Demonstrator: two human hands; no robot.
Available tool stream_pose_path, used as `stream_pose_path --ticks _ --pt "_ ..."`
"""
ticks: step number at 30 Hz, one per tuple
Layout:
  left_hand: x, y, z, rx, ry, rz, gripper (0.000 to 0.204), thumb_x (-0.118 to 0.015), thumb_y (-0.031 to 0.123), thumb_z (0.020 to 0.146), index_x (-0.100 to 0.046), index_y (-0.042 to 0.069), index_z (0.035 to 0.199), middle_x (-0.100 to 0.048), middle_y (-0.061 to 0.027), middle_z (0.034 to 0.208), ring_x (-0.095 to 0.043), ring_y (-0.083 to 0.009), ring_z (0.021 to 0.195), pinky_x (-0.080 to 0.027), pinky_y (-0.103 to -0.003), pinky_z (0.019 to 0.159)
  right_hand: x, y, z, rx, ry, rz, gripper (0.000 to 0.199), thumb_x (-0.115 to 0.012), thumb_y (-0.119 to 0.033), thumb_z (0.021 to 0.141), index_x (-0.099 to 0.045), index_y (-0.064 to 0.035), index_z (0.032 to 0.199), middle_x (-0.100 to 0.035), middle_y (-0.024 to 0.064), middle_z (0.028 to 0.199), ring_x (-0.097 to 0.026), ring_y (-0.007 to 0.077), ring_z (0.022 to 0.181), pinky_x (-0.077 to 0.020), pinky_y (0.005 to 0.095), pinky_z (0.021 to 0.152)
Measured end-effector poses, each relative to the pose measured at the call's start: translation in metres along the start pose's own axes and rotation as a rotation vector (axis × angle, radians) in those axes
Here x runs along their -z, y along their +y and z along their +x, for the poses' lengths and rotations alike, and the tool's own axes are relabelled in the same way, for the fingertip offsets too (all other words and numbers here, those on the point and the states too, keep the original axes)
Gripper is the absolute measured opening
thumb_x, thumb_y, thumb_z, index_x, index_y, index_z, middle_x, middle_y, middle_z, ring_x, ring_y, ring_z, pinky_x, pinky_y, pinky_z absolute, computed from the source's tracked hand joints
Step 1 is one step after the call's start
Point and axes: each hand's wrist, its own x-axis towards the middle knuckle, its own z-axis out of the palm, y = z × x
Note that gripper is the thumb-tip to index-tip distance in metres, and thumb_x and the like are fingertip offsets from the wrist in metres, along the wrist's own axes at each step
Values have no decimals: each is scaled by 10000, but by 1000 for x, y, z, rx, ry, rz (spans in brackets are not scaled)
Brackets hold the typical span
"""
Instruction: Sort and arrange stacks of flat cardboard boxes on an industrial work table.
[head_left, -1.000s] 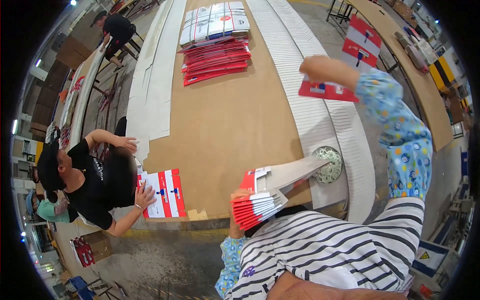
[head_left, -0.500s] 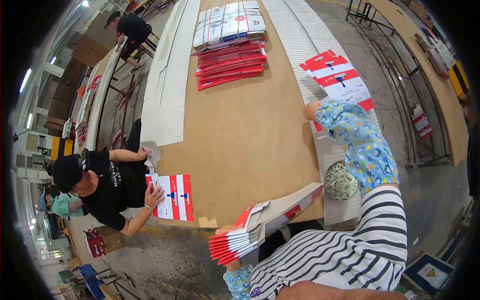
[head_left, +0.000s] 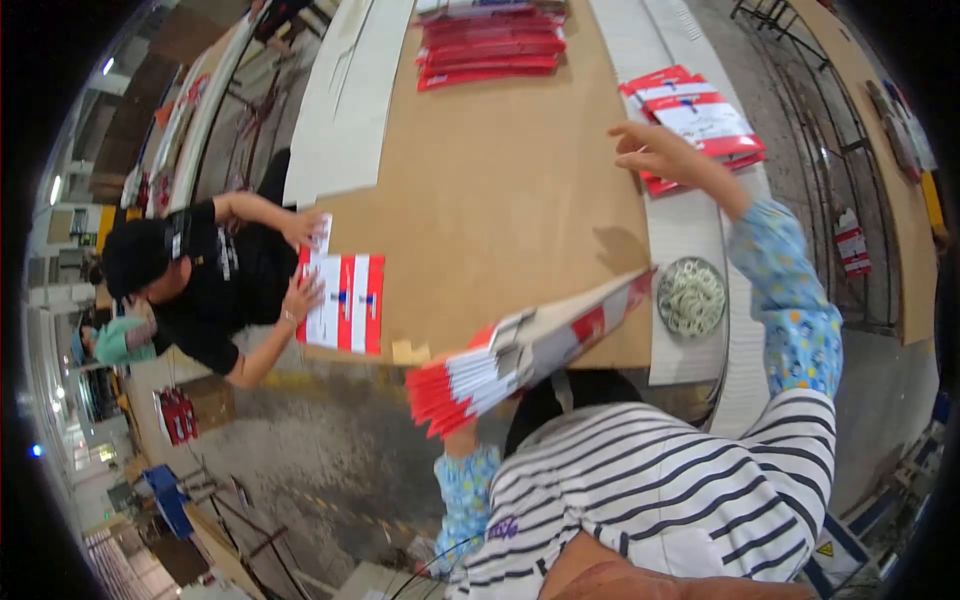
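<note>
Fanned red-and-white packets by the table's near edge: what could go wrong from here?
The fanned packets hang partly past the edge of the table; if the left hand slackens, some might slip to the floor. Their far end points near the bowl of pale rings, so a swing might knock it.

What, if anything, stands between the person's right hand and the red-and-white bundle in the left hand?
Nothing visible does: brown tabletop lies between the right hand and the far tip of the bundle. The pale rings sit to the right, beside that path.
</note>
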Motion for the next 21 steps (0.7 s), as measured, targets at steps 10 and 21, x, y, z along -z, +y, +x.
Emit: stream_pose_path --ticks 10,21 --pt "-103 -2 42 -105 -204 -116 398 -587 223 901 -478 26 1230 -527 -140 1196 -535 -251 1098 -456 -363 970 -143 -112 -91 383 -22 -476 946 -773 -397 660 -313 12 1379 -475 185 1303 -398 321 1269 -259 494 1085" --pt "-141 33 48 -365 -422 23 794 -791 124 704 -333 41 1347 -407 -137 1329 -399 -261 1244 -344 -385 1054 -151 -74 -64 357 45 -137 985 -855 -312 536 -365 -26 1341 -535 172 1175 -516 356 1090 -375 431 978"
